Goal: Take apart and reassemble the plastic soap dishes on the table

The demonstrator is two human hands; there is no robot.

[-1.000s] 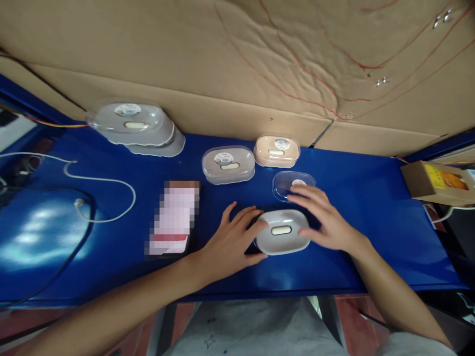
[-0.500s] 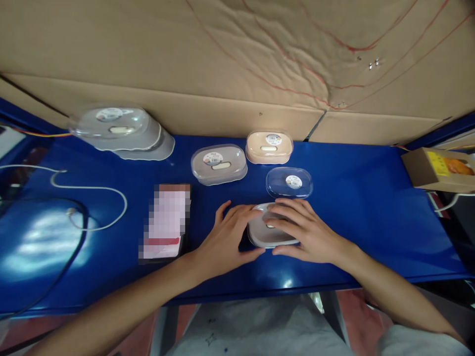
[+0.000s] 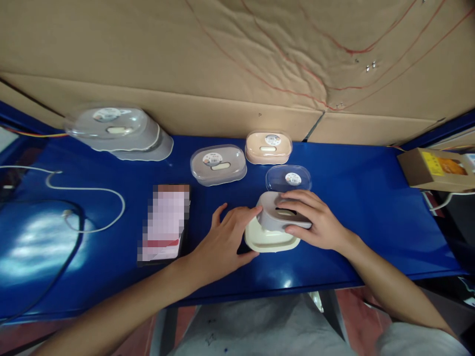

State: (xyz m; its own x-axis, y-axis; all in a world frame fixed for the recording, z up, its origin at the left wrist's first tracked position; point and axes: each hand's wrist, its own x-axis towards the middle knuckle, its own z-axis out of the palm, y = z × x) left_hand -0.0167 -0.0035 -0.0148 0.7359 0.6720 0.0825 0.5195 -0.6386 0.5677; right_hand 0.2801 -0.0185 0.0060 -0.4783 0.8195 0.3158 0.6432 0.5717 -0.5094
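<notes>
My right hand (image 3: 315, 220) grips a grey oval plastic cover (image 3: 272, 210), fingers over its top and thumb at its near side. The cover has a dark slot with a cream piece in it and is tilted, lifted off a shallow cream base (image 3: 272, 241). My left hand (image 3: 226, 242) curves around the base's left side, thumb at its near edge and a fingertip by the cover's left edge. Just behind lies a clear lid (image 3: 278, 178) with a round label, partly hidden by my right fingers.
A grey box (image 3: 218, 168) and a peach box (image 3: 268, 151), both clear-lidded, stand behind. Stacked grey boxes (image 3: 129, 131) are at the back left. A phone (image 3: 165, 222) lies left of my hands, cables (image 3: 122, 207) further left. A cardboard carton (image 3: 434, 170) sits at right.
My right hand has raised the grey cover up and to the right, so the cream base beneath it now shows. My left hand has stayed nearly in place.
</notes>
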